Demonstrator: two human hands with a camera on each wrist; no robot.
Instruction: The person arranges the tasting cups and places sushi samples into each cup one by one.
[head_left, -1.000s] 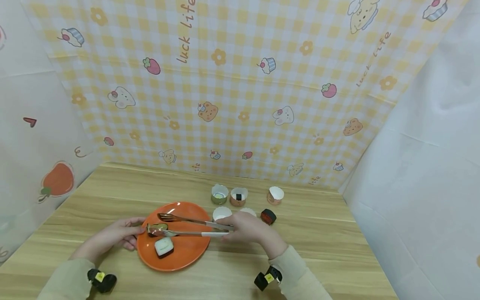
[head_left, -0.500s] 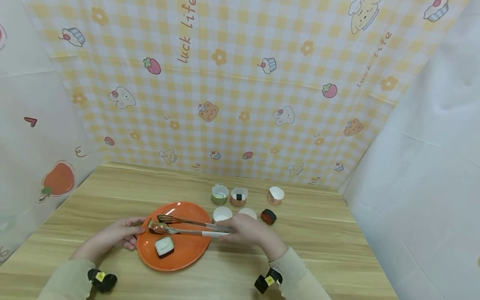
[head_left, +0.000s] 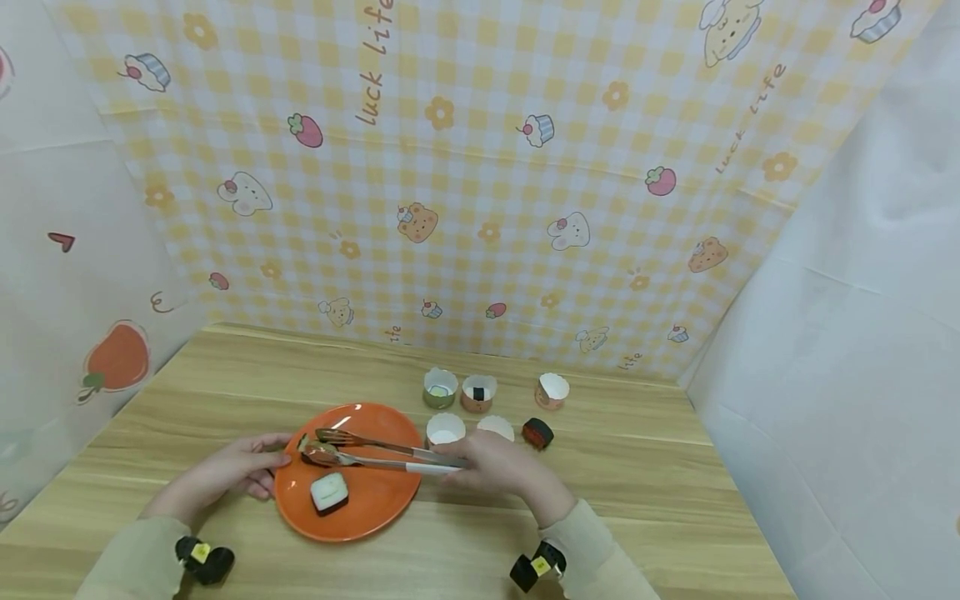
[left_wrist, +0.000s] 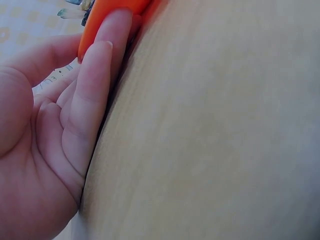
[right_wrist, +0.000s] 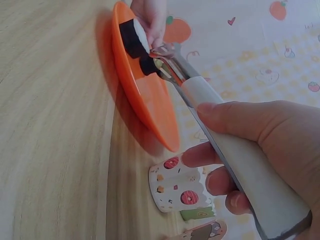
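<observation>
My left hand (head_left: 238, 468) grips the left rim of an orange plate (head_left: 375, 508), thumb over the edge and fingers beneath. From the right, my right hand (head_left: 495, 462) holds metal serving tongs (head_left: 375, 464) with pale handle grips, thumb on one arm and fingers round the other. The tong tips lie over a small dark-wrapped sushi piece (right_wrist: 147, 66) near the plate's left side and partly hide it; how firmly they pinch it, I cannot tell. Nearer the front of the plate sits a square sushi piece (head_left: 328, 493) with a white top and dark base.
Behind the right hand stand several paper cups: a green one (head_left: 440, 389) and a brown one (head_left: 477, 394) with sushi inside, two white-rimmed ones, and a cup (head_left: 551, 390) farther right. A red-topped sushi piece (head_left: 537, 433) lies on the wooden table (head_left: 637, 500).
The nearer tong tip has shifted slightly toward the back of the plate, closer to the other tip. The sushi piece there has turned and is more covered. The left hand and plate stay put.
</observation>
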